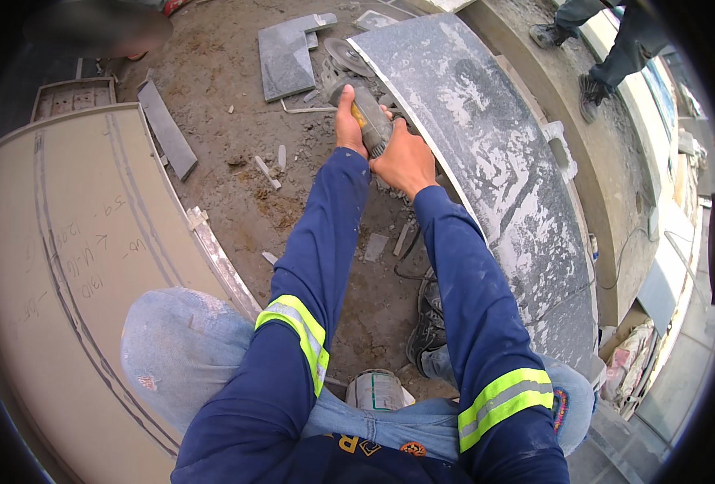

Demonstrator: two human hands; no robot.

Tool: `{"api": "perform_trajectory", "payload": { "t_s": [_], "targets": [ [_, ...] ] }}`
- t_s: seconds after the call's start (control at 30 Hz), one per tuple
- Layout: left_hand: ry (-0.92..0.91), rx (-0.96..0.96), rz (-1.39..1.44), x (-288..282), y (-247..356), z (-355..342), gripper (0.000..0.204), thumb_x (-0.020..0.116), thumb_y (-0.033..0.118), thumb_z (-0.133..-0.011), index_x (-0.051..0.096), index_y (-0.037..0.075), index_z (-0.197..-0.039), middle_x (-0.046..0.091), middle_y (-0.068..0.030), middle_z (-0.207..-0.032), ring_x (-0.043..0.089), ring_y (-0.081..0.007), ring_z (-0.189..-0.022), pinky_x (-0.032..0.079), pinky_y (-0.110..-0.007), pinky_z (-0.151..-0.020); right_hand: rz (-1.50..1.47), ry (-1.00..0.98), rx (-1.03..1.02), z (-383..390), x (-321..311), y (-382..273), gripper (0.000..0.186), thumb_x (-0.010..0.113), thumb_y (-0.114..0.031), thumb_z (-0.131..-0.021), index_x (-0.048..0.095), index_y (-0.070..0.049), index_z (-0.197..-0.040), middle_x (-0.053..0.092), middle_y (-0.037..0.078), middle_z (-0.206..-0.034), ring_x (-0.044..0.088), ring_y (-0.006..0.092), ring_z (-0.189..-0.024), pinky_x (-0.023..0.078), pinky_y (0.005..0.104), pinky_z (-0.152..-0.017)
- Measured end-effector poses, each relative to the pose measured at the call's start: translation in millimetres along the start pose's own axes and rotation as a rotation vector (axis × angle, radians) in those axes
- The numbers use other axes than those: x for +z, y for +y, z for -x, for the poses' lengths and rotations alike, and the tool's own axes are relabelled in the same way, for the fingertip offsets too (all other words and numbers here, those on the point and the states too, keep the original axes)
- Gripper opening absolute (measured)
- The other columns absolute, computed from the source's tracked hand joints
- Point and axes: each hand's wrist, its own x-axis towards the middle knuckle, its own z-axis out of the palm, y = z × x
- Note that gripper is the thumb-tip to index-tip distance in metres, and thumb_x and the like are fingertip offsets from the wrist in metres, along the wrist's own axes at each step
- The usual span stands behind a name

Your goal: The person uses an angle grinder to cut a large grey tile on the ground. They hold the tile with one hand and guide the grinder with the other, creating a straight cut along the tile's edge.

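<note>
An angle grinder [371, 121] with a dusty grey and yellow body is gripped between both my hands. My left hand [349, 129] wraps its front part from the left, thumb up. Behind it, my right hand [407, 160] closes round the rear of the body. The grinder's round disc [348, 56] lies at the near-left corner of a large grey stone slab [487, 137], beside its pale edge. Whether the disc touches the slab, I cannot tell. Part of the grinder is hidden by my fingers.
Cut grey stone pieces [286, 64] and a narrow strip [166, 129] lie on the dusty ground. A beige panel [91, 242] with dark lines stands left. Between my legs is a white bucket [376, 390]. Another person's legs [616, 48] show at upper right. A cable [406, 270] runs near my foot.
</note>
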Motion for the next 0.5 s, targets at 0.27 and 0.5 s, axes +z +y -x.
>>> {"api": "perform_trajectory", "payload": {
  "t_s": [0.27,0.5],
  "targets": [
    [-0.011,-0.01,0.013,-1.4,-0.7,-6.5,0.059,0.059,0.062,-0.092,0.057,0.004,-0.104,0.065,-0.0137,-0.08,0.068,-0.0259,-0.068,0.06,-0.041,-0.062,-0.011,0.012,-0.008,-7.3,5.4,4.8,0.076,0.084,-0.035,-0.068,0.05,0.004,-0.124,0.071,0.029,-0.094,0.07,0.0445,-0.091,0.056,0.0482,-0.083],
    [0.018,-0.005,-0.01,-0.5,0.6,-6.3,0.059,0.06,0.061,-0.091,0.057,0.004,-0.105,0.065,-0.0136,-0.081,0.069,-0.0255,-0.07,0.06,-0.041,-0.063,-0.005,0.017,-0.004,-8.7,5.3,3.4,0.079,0.085,-0.037,-0.067,0.05,0.004,-0.125,0.071,0.029,-0.097,0.07,0.0438,-0.094,0.056,0.0476,-0.085]
  ]
}}
